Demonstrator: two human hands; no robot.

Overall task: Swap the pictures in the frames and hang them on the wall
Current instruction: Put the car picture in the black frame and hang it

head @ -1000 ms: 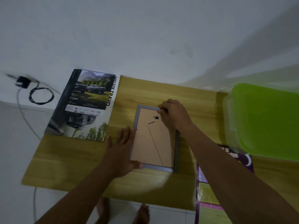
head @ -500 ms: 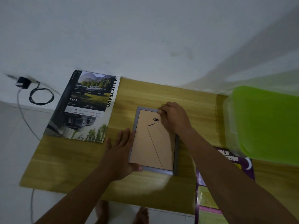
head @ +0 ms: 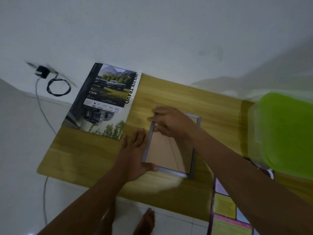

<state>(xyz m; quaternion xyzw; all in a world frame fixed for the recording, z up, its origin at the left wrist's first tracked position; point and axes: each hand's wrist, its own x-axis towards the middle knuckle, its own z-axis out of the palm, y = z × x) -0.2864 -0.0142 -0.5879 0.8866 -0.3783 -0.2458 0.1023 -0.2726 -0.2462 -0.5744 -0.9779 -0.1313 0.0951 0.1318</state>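
Two hands: both are at the picture frame (head: 194,155), which lies face down on the wooden table (head: 84,158).
Frame position: around the table's middle, brown backing board (head: 167,150) facing up, grey rim showing on all sides.
Left hand (head: 135,155): lies flat on the table against the frame's left edge, fingers straight and together, thumb resting on the near left corner of the rim.
Right hand (head: 172,122): covers the far left corner of the frame, fingers curled, forefinger and thumb pinching the left rim; any small part under the fingertips is too blurred to tell.
Truck brochure (head: 105,100): lies at the table's far left corner, just beside the frame but apart from it.
Green-lidded box (head: 284,131): stands at the right end of the table, well apart from the frame.
Colourful sheet (head: 223,206): lies at the near right, partly under the right forearm.
Charger (head: 41,72): sits at the far left with a coiled cable (head: 58,87) beside it.
Bare foot (head: 145,221): on the white tiles below the table's near edge.
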